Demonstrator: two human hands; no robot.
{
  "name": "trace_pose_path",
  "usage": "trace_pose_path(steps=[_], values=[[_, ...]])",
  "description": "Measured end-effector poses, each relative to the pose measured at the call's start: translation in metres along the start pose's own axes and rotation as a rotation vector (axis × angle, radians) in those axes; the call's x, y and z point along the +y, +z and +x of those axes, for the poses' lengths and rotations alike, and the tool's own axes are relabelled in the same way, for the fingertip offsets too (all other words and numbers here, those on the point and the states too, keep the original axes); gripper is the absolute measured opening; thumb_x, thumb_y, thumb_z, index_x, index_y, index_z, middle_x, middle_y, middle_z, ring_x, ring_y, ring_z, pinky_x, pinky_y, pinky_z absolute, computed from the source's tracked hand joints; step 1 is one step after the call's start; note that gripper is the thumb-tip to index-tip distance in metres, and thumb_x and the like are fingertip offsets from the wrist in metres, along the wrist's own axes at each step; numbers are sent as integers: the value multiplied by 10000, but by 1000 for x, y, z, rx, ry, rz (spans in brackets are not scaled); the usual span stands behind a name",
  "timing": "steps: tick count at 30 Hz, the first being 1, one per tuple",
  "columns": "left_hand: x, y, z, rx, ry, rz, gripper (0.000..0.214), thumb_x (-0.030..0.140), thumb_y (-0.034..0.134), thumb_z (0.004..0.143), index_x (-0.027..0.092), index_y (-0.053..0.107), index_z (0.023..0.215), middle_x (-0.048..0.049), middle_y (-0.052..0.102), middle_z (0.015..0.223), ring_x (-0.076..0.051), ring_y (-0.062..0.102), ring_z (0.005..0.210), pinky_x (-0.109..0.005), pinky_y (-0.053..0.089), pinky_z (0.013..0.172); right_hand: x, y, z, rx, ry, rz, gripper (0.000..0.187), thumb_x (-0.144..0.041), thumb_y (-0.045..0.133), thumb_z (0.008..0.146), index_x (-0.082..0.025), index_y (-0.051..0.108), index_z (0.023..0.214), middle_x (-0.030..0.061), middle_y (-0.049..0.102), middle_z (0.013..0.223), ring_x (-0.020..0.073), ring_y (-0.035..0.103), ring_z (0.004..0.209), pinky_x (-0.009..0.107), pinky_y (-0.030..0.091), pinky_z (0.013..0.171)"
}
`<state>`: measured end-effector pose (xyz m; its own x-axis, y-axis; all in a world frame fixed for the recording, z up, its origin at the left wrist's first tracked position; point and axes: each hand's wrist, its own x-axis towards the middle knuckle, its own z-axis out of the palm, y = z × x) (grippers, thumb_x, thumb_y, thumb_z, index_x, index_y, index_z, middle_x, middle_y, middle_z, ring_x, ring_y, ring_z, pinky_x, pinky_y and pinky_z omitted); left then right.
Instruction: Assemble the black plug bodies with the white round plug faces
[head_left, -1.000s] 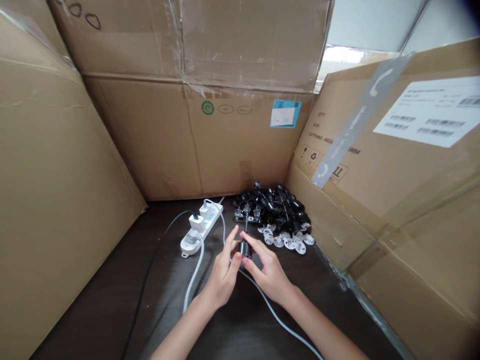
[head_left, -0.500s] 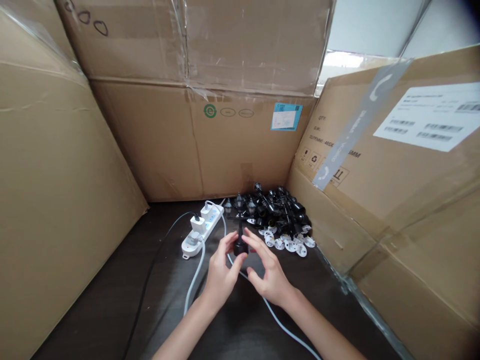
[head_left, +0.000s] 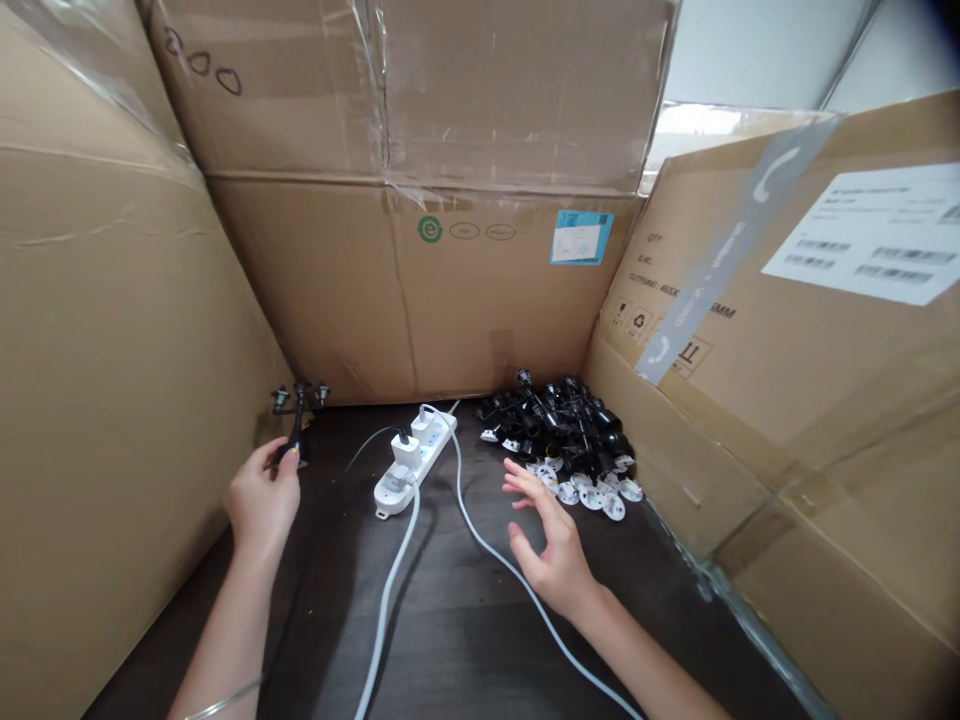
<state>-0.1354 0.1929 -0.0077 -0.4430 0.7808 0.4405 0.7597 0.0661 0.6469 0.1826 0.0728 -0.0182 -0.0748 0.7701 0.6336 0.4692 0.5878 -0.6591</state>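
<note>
At the left of the head view, my left hand (head_left: 264, 497) grips a small black model street lamp (head_left: 299, 408) by its lower part. The lamp stands nearly upright, with lantern heads spread at its top, close to the left carton. My right hand (head_left: 553, 545) is held above the dark table with its fingers apart and nothing in them. Just beyond its fingertips lies a heap of black lamp parts (head_left: 559, 420). Several round white discs (head_left: 592, 495) lie along the near side of that heap.
A white power strip (head_left: 416, 462) with plugs sits mid-table, its pale cable (head_left: 390, 590) running toward me. Another pale cord (head_left: 499, 560) passes near my right hand. Cartons stand at the left (head_left: 112, 350), back (head_left: 480, 320) and right (head_left: 825, 400).
Both hands were together around the black lamp at the middle. My left hand has carried it left to the carton; my right hand has let go and stays near the heap.
</note>
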Motion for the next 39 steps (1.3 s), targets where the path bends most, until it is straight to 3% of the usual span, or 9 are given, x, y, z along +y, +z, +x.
trace_pose_path(steps=[5,13,19,22,25,29,33,39], values=[[-17,15,2,-136,-8,144,366,302,433,810,125,605,1080,-123,634,937,-258,592,884,-381,442,833,0,0,0,-15,-1,-10,456,-65,433,767,-187,447,1206,102,381,1336,195,437,1169,296,474,839],[-24,30,-3,-146,59,209,409,321,401,828,93,585,1112,-150,606,948,-259,570,901,-357,424,844,0,-1,2,-3,2,-6,433,-70,429,782,-194,459,1195,90,386,1333,188,425,1182,292,472,847],[-28,28,-6,-146,62,246,444,358,351,863,101,570,1151,-167,594,1033,-290,563,946,-382,436,818,1,-1,2,5,12,-17,421,-85,422,787,-188,466,1192,100,397,1323,194,432,1175,297,481,837],[-20,23,-11,-72,83,238,456,366,331,875,103,558,1170,-148,558,1141,-264,546,1000,-352,433,847,1,-1,2,2,8,-22,416,-88,418,789,-188,468,1190,102,398,1319,195,434,1171,300,483,836],[-6,16,-17,6,145,256,428,380,329,874,144,606,1099,-94,579,1117,-245,543,997,-330,442,829,0,-2,2,-6,1,-30,418,-84,416,790,-193,468,1190,97,403,1310,191,429,1172,297,477,843],[8,8,-23,-139,133,346,366,360,370,845,171,671,933,-61,599,1091,-252,553,966,-340,460,760,0,-2,1,-29,-9,-45,396,-83,413,794,-196,485,1167,89,420,1286,185,428,1165,297,463,862],[6,8,-23,-225,134,372,402,319,353,850,117,632,1058,-76,527,1236,-249,519,1065,-346,450,846,0,-3,2,-28,-12,-53,372,-85,411,796,-191,499,1141,93,430,1264,188,431,1157,307,451,878],[-10,20,-19,-212,231,435,475,312,291,875,51,555,1172,-126,454,1316,-250,433,1188,-357,403,953,1,-3,2,-9,-19,-64,333,-80,416,800,-193,516,1097,81,455,1224,178,440,1141,327,412,934]])
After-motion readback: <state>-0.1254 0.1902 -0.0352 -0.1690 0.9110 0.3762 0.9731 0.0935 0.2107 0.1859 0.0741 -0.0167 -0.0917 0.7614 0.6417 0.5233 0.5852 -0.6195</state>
